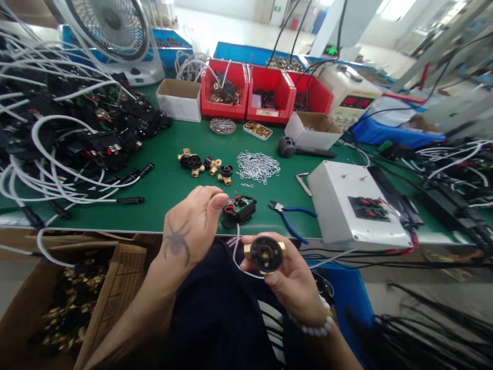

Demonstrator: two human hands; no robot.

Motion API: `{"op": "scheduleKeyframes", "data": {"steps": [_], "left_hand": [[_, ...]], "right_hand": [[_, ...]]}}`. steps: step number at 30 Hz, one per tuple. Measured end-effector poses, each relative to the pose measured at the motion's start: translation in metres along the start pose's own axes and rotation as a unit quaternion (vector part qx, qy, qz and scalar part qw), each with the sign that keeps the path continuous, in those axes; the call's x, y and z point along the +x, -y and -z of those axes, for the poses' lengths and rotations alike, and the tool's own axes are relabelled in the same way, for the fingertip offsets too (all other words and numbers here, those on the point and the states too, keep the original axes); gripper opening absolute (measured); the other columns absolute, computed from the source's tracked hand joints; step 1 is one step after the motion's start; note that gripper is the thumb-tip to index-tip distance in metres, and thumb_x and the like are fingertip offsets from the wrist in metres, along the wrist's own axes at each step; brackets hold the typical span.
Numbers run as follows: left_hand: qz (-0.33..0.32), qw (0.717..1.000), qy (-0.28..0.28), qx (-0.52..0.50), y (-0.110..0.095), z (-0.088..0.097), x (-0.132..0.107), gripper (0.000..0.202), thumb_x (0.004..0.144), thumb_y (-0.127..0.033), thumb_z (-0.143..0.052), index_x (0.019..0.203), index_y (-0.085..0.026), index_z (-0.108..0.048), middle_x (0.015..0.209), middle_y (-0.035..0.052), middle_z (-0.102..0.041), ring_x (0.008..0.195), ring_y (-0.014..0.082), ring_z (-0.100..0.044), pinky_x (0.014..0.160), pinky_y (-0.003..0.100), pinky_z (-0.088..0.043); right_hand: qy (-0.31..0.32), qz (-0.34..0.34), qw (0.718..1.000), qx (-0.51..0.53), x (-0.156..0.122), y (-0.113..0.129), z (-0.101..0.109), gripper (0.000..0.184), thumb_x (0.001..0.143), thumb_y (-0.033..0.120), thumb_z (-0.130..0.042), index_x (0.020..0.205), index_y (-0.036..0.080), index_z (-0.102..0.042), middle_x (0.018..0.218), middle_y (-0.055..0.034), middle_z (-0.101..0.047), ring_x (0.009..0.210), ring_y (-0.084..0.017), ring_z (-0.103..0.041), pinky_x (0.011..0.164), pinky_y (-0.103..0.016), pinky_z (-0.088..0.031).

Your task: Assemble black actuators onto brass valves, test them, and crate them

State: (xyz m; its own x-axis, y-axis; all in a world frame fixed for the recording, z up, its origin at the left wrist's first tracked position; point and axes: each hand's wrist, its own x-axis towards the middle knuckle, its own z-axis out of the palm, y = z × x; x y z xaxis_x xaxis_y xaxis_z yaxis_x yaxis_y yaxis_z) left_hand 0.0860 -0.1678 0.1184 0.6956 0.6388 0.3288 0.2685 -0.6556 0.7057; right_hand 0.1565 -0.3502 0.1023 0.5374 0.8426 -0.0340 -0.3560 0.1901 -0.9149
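Observation:
My right hand (287,277) is closed round a brass valve fitting with a round black cap (265,253), held below the table's front edge. A white wire loops from it. My left hand (192,228), with a spider tattoo on its back, has its fingertips pinched together beside a small black module (239,209) with red and green wiring that lies on the green mat (169,185). What the pinch holds cannot be made out. Several more brass fittings (206,167) lie further back on the mat.
A pile of wire clips (257,167), blue-handled pliers (290,216) and a white test box (356,205) sit to the right. Heaps of white-cabled black assemblies (69,133) fill the left. Red bins (265,92), small cartons and a fan (115,31) stand behind. A carton of fittings (69,308) stands below left.

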Motion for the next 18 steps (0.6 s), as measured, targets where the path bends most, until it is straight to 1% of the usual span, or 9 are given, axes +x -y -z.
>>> {"op": "scheduleKeyframes", "data": {"steps": [1,3,6,9,11,13,15,16,18], "left_hand": [[-0.008,0.998,0.017,0.052,-0.001,-0.004,0.002,0.055,0.097,-0.063,-0.036,0.105,-0.019,-0.068,0.092,0.0074,-0.068,0.075,0.0205,-0.063,0.064,0.029,-0.044],[-0.002,0.995,0.054,0.088,-0.006,-0.017,0.003,0.055,0.089,-0.064,-0.054,0.115,-0.017,-0.066,0.1,0.0114,-0.066,0.081,0.0249,-0.065,0.064,0.03,-0.045],[0.022,0.994,0.091,0.054,-0.009,-0.038,0.002,0.051,0.076,-0.044,-0.076,0.117,-0.015,-0.065,0.099,0.013,-0.064,0.086,0.0293,-0.065,0.069,0.033,-0.05],[0.038,0.995,0.093,-0.02,0.004,-0.047,0.004,0.046,0.073,-0.034,-0.078,0.113,-0.018,-0.065,0.101,0.0107,-0.065,0.091,0.0288,-0.066,0.08,0.039,-0.052],[0.039,0.99,0.096,-0.097,0.016,-0.045,0.007,0.048,0.074,-0.041,-0.076,0.115,-0.019,-0.063,0.104,0.0091,-0.067,0.093,0.0261,-0.066,0.084,0.039,-0.053],[0.035,0.979,0.096,-0.176,0.023,-0.04,0.009,0.054,0.081,-0.053,-0.065,0.123,-0.019,-0.057,0.109,0.01,-0.068,0.096,0.024,-0.068,0.084,0.037,-0.055],[0.044,0.956,0.1,-0.273,0.023,-0.033,0.008,0.057,0.089,-0.058,-0.049,0.129,-0.018,-0.052,0.116,0.0131,-0.068,0.099,0.0236,-0.068,0.081,0.036,-0.057],[0.064,0.934,0.103,-0.337,0.02,-0.03,0.007,0.057,0.091,-0.059,-0.043,0.129,-0.017,-0.053,0.118,0.0144,-0.068,0.1,0.0238,-0.068,0.079,0.035,-0.057],[0.122,0.87,0.101,-0.467,0.011,-0.025,0.004,0.056,0.095,-0.061,-0.04,0.125,-0.017,-0.058,0.118,0.0141,-0.068,0.1,0.0233,-0.068,0.077,0.034,-0.057]], "right_hand": [[-0.004,0.004,1.0,0.015,0.001,0.0,0.001,0.046,0.076,0.037,-0.083,0.118,0.029,-0.066,0.117,-0.007,-0.073,0.08,-0.017,-0.073,0.085,-0.038,-0.061],[0.002,0.015,0.999,0.04,0.002,0.001,0.002,0.044,0.077,0.036,-0.083,0.117,0.03,-0.066,0.117,-0.0056,-0.073,0.079,-0.016,-0.072,0.085,-0.038,-0.06],[0.029,0.028,0.997,0.071,0.003,0.004,0.002,0.04,0.079,0.029,-0.081,0.117,0.033,-0.067,0.121,-0.0033,-0.071,0.084,-0.014,-0.072,0.086,-0.035,-0.059],[0.032,0.015,0.996,0.085,0.002,0.008,0.002,0.043,0.077,0.028,-0.082,0.117,0.03,-0.067,0.105,-0.0032,-0.074,0.078,-0.014,-0.072,0.078,-0.031,-0.06],[0.011,-0.008,0.996,0.091,0.003,0.01,0.001,0.042,0.078,0.032,-0.082,0.117,0.026,-0.066,0.092,-0.0029,-0.074,0.067,-0.013,-0.068,0.067,-0.027,-0.058],[-0.014,-0.033,0.995,0.09,0.005,0.011,-0.001,0.038,0.082,0.035,-0.078,0.115,0.023,-0.065,0.091,-0.0032,-0.073,0.06,-0.009,-0.064,0.06,-0.024,-0.055],[-0.035,-0.051,0.995,0.076,0.007,0.01,-0.004,0.036,0.084,0.036,-0.076,0.114,0.021,-0.064,0.093,-0.0039,-0.073,0.059,-0.008,-0.062,0.06,-0.022,-0.053],[-0.042,-0.059,0.995,0.068,0.008,0.01,-0.006,0.036,0.084,0.036,-0.075,0.114,0.02,-0.063,0.093,-0.0039,-0.073,0.06,-0.008,-0.062,0.061,-0.023,-0.053],[-0.049,-0.072,0.995,0.054,0.01,0.009,-0.009,0.038,0.085,0.036,-0.074,0.117,0.02,-0.061,0.091,-0.0038,-0.073,0.061,-0.009,-0.063,0.063,-0.025,-0.054]]}}
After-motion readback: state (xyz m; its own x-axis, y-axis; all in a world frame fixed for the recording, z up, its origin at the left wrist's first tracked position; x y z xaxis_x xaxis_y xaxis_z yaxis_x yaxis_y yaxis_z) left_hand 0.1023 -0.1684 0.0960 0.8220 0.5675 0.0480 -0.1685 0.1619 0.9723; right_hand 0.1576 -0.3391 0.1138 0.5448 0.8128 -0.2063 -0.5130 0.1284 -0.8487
